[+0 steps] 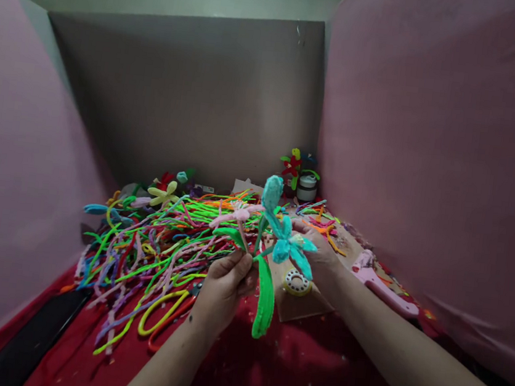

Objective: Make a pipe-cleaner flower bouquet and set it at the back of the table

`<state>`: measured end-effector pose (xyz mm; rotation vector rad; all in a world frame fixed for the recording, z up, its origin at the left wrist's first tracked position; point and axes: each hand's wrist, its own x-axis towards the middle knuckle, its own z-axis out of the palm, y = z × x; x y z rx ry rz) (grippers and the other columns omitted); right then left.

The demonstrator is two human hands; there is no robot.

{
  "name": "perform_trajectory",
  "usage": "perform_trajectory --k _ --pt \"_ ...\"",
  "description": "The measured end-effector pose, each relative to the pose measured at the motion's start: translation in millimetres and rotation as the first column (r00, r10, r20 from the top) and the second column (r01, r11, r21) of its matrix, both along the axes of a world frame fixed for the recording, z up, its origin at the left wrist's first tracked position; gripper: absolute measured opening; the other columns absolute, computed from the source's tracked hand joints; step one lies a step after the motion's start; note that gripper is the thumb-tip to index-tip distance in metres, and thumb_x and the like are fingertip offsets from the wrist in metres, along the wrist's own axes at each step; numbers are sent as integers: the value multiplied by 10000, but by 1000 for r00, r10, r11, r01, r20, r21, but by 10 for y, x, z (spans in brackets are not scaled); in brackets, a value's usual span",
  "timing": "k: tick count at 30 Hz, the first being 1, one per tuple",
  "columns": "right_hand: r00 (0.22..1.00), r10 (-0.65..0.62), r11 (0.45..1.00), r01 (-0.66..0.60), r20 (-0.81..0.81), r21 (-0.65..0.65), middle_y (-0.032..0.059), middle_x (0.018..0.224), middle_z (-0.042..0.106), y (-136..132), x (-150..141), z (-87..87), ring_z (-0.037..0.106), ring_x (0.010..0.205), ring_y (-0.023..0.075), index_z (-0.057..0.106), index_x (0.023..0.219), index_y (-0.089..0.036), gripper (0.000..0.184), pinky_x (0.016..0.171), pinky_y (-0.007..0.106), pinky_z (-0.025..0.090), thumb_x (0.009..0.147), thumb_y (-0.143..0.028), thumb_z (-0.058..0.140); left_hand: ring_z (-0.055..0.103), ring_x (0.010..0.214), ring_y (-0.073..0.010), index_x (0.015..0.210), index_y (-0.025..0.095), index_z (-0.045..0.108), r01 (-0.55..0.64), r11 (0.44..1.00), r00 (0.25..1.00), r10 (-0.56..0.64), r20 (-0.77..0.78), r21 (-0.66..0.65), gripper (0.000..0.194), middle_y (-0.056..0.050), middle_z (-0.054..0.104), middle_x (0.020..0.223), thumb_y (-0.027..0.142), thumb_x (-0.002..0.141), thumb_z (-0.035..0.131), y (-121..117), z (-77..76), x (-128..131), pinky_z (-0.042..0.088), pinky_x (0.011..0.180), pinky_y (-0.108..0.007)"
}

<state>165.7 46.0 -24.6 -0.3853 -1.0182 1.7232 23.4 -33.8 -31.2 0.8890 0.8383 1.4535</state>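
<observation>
One left hand [229, 273] is closed in a pinch round the lower stems of one fuzzy, chenille-stem bouquet [259, 236], held up at the centre. It has three blooms: one pink open flower [241, 215], one turquoise open flower [282, 248] and one turquoise rounded bud [273, 193], plus two long green leaves. One right hand [314, 246] is partly behind the turquoise open flower; its fingertips are hidden, so I cannot tell how open it is or whether it grips anything. From the bouquet, one tangled pile of many-coloured fuzzy stems [158, 250] spreads at nine o'clock on the red cloth-covered surface [288, 370], with one pair of yellow-and-orange-handled scissors [145, 319] at eight. One white ring with round holes [297, 282] lies at four, one pink glue gun [385, 292] between three and four, and one grey-and-white pot [307, 188] at one o'clock
</observation>
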Motion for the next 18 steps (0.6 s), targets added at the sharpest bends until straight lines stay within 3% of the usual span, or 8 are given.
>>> perform_trajectory --k 4,11,18 --pt "981 140 989 -146 136 36 2 545 599 2 29 56 541 513 125 639 661 -189 129 513 249 438 583 -272 702 287 389 -18 538 128 495 40 998 996 -44 -71 -44 367 76 353 428 370 593 767 -18 -9 14 214 394 -156" --pt "982 43 980 -77 182 182 19 545 565 -49 -76 18 572 583 170 607 690 -218 231 509 286 458 702 -448 592 269 385 -10 557 134 483 33 998 999 -34 -19 -51 359 89 333 444 343 592 773 -4 -74 34 211 389 -145" --pt "993 99 969 -112 70 220 34 622 599 -95 -148 9 597 691 200 586 744 -225 332 591 312 488 624 -531 630 311 377 -28 586 151 531 -60 997 998 60 4 -46 347 98 322 434 347 515 809 8 -47 94 254 402 -167"
